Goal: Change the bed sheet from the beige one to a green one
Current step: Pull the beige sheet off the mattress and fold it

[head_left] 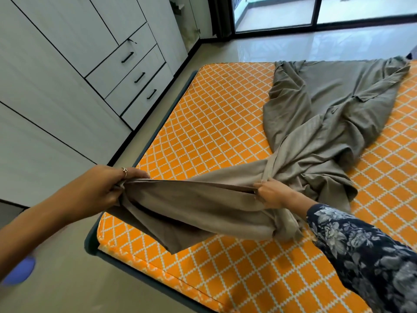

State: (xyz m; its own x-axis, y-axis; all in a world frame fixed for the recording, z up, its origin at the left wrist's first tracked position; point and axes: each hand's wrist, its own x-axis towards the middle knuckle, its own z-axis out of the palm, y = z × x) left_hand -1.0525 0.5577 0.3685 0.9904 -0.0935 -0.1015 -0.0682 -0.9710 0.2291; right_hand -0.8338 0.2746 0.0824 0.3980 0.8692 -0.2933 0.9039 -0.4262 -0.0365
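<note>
Head view: hands (101, 188) grip unlabelled sheet (316, 132).

A mattress (216, 114) with an orange cover crossed by a white lattice is carried on a dark bed frame (126, 265), which stands on a pale glossy floor (282, 49). A bunched grey-beige sheet (320, 123) is spread over the mattress from 1 o'clock toward the centre. Its near end is lifted clear at 8 o'clock.
</note>
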